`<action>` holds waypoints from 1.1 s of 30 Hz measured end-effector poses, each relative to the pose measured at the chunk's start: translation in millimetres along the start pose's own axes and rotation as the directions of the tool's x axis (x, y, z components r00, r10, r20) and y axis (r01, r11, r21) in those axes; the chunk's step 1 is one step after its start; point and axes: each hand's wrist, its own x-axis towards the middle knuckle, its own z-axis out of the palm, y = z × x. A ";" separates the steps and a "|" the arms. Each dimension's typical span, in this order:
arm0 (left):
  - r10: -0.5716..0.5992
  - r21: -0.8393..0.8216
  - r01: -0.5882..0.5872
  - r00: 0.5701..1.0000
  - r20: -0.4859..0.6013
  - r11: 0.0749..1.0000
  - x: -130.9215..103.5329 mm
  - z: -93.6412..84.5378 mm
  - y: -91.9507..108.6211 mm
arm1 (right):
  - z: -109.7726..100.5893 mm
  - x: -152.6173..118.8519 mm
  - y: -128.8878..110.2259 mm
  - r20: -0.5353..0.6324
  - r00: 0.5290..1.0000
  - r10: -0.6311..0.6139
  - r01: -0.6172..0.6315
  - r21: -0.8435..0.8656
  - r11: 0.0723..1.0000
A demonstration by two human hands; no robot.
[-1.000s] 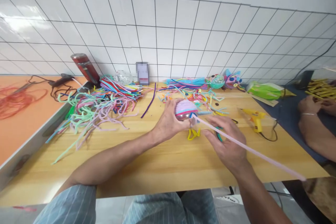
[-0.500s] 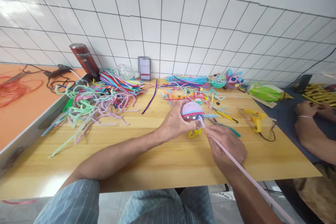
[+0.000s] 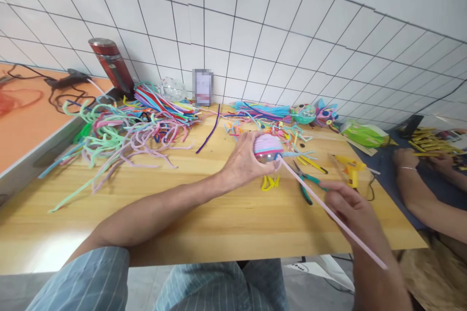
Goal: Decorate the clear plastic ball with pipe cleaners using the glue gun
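My left hand (image 3: 243, 160) is closed around a clear plastic ball (image 3: 265, 157). Lilac, light blue and pink pipe cleaners (image 3: 268, 145) wrap the ball's upper part in rows. From the ball's lower right side, a long pale pink pipe cleaner (image 3: 310, 188) runs out straight, passing in front of my right hand (image 3: 352, 209). That hand has its index finger stretched to the handle end of teal-handled pliers (image 3: 305, 182), which lie on the table with handles spread. Whether the finger touches them I cannot tell. A bent yellow pipe cleaner (image 3: 270, 183) lies below the ball.
Tangled pipe cleaners (image 3: 120, 141) cover the table's left side, near a red thermos (image 3: 112, 68). A phone (image 3: 203, 87) leans on the tiled wall. A yellow glue gun (image 3: 350, 167) and a yellow cutter (image 3: 313, 164) lie right. Another person's arm (image 3: 412, 184) is at far right.
My right hand has left the pipe cleaner's base at the ball and moved right and down, beside the pliers. My left hand still holds the ball. The view has shifted slightly.
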 end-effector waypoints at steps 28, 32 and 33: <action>-0.142 -0.140 0.116 0.971 -0.194 0.983 77.7 -8.6 0.7 | -35.9 14.1 105.5 -0.102 0.955 -0.279 0.231 -0.337 0.913; -0.162 -0.169 0.136 0.975 -0.150 0.976 75.0 -2.3 -0.7 | -19.2 -19.0 68.0 0.102 0.974 -0.201 0.161 0.308 0.938; -0.167 -0.164 0.143 0.976 -0.141 0.976 73.7 -1.0 -0.7 | -9.7 -28.5 56.1 0.173 0.968 -0.180 0.103 0.381 0.919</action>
